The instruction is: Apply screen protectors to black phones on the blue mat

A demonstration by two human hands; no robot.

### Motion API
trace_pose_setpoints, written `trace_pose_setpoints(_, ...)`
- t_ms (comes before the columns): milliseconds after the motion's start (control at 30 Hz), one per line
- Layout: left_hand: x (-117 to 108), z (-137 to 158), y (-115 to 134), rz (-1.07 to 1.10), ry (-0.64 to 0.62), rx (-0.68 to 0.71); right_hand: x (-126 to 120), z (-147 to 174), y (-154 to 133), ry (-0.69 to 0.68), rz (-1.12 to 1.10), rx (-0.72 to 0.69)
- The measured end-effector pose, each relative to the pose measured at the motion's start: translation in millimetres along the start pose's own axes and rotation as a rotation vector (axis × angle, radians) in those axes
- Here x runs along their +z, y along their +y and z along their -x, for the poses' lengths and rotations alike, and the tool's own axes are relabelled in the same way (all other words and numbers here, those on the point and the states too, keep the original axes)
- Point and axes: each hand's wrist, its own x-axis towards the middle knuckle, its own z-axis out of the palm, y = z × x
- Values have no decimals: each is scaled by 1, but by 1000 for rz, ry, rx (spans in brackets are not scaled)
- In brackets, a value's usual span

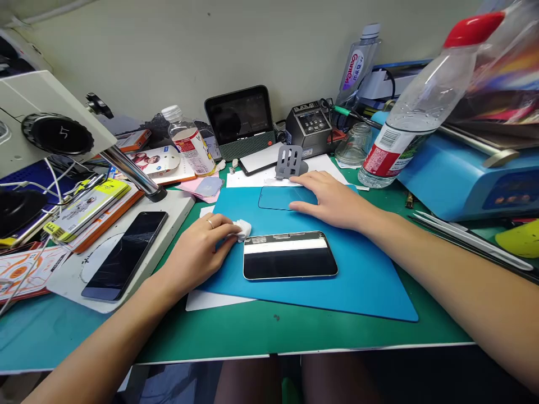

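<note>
A phone [290, 264] lies screen up on the blue mat [357, 286], with a bright reflection across its dark glass. To its upper left, my left hand [206, 241] pinches a crumpled white tissue [242, 229] between thumb and fingers. Beyond the phone, a clear glass screen protector with a thin black border [273, 198] rests on the mat. My right hand [326, 196] reaches over its right end, thumb and forefinger spread apart. Whether the fingertips touch the glass I cannot tell. Behind that hand stands a grey phone stand [288, 161].
A second dark phone [126, 255] lies on the white microscope base [177, 207] at left. At the back are a black display [239, 115], a soldering station [309, 129] and a white-screened phone [261, 158]. A red-capped bottle [408, 123] stands tilted-looking beside a blue machine [458, 174].
</note>
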Motion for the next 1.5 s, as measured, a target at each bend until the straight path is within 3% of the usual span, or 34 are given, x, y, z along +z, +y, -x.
trace_pose_setpoints(100, -3, -5, 12, 67, 144, 66, -1, 1, -2, 21, -27, 11)
trace_pose_setpoints(167, -6, -7, 25, 81, 183, 196, -1, 0, -2, 36, -39, 14)
trace_pose_setpoints(267, -6, -7, 41, 91, 43, 469, 1, -1, -2, 63, -43, 4)
trace_pose_setpoints(333, -4, -7, 44, 125, -75, 567, 2, -2, -2, 76, -45, -3)
trace_pose_setpoints(600, 1, -15, 40, 143, -198, 559, 5, -5, -4, 91, -52, -20)
trace_pose_setpoints(867, -23, 13, 8, 78, -250, 507, 5, -7, -7, 66, -43, 11)
trace_pose_setpoints(1267, 4, -37, 46, 24, -244, 673, 6, -6, 0, 107, -91, 19)
trace_pose_setpoints(1500, -16, -11, 22, -27, -320, 609, 6, -5, 3, 78, -123, 40)
